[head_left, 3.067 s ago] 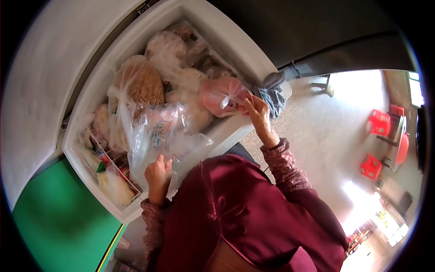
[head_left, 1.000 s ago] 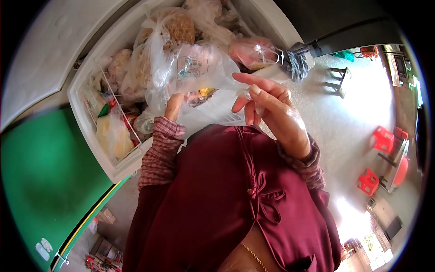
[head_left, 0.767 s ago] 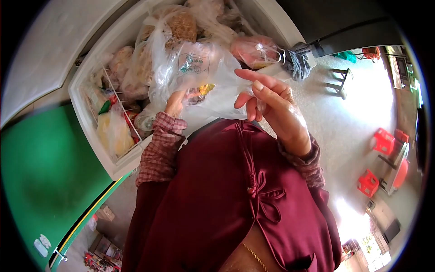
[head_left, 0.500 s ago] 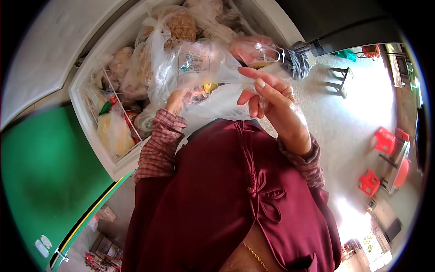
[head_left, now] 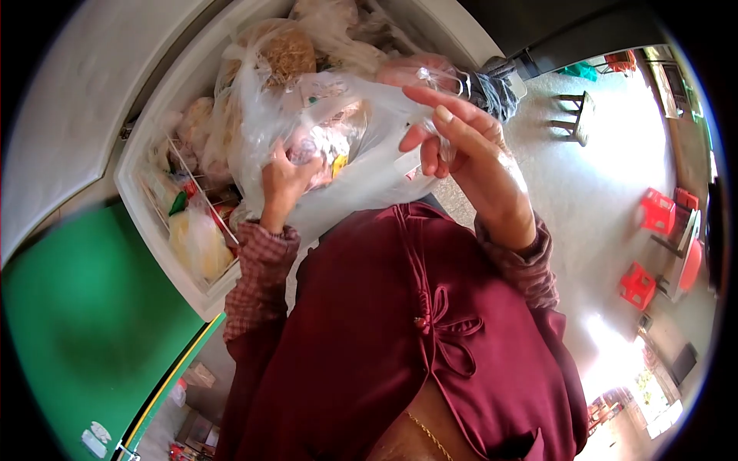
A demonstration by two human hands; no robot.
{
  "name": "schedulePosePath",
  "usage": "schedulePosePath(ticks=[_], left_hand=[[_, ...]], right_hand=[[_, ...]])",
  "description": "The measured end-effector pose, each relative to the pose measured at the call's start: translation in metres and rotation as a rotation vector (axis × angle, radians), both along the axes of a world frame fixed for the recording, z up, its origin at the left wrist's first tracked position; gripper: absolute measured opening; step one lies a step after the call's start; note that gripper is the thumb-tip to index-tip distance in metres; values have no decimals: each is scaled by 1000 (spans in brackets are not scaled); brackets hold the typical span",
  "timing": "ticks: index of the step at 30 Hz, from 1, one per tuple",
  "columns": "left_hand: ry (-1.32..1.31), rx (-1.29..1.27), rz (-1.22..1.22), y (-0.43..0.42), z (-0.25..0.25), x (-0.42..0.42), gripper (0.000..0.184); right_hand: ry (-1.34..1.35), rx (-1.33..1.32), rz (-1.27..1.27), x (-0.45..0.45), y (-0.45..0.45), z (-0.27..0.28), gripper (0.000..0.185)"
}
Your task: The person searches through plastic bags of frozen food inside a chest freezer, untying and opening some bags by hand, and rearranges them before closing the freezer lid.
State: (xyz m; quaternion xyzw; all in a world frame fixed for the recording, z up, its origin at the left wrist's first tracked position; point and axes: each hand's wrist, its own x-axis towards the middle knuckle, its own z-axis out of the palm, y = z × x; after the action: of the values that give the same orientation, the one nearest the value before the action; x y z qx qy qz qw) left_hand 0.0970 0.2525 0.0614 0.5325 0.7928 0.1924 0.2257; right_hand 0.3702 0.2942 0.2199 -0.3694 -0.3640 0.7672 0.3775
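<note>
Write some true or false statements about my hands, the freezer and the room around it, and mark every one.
1. The freezer stands open. True.
2. The right hand has hold of the clear plastic bag. True.
3. The grey cloth is draped over the left hand. False: it lies at a corner of the freezer, and the left hand is at the clear plastic bag.
4. The plastic stools are blue. False: they are red.
5. A white wire divider shows inside the freezer. True.
</note>
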Motion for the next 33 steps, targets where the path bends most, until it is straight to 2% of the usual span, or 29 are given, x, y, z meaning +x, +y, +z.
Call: schedulePosePath(ticks=[1, 4, 5, 9, 16, 17, 21, 24, 28, 29, 31, 32, 33], left_hand=[[5, 9, -152, 2, 24, 2, 55], [174, 176, -403, -9, 48, 5, 45], [170, 260, -461, -12, 51, 6, 49], [117, 298, -512, -24, 65, 5, 55], [32, 401, -382, -25, 108, -2, 54], [25, 429, -353, -23, 113, -3, 54], [-89, 317, -262, -19, 135, -3, 46], [-137, 331, -222, -19, 130, -9, 48], [-23, 405, -338, -19, 146, -1, 51], [20, 421, -387, -20, 147, -1, 51], [105, 453, -487, -21, 150, -2, 51], [35, 435, -463, -23, 153, -1, 51], [-35, 415, -439, -24, 156, 0, 52]], right_hand=[[60, -11, -10, 0, 2, -3, 38], [-21, 11, -56, -7, 6, -6, 37], [-22, 23, -34, -6, 6, -10, 38], [-24, -6, 45, 0, 3, -11, 39], [-138, -31, 15, 7, -16, -48, 34], [-116, -78, 45, 10, -17, -57, 42], [-154, -76, 59, 11, -23, -88, 45], [-307, 17, 114, 7, -28, -101, 45], [-728, 355, 112, -9, -30, -94, 46], [-712, 341, 125, -14, -25, -88, 49], [-643, 569, 134, -27, -15, -92, 51], [-606, 685, 139, -34, -10, -95, 52], [-663, 709, 175, -43, -6, -96, 44]])
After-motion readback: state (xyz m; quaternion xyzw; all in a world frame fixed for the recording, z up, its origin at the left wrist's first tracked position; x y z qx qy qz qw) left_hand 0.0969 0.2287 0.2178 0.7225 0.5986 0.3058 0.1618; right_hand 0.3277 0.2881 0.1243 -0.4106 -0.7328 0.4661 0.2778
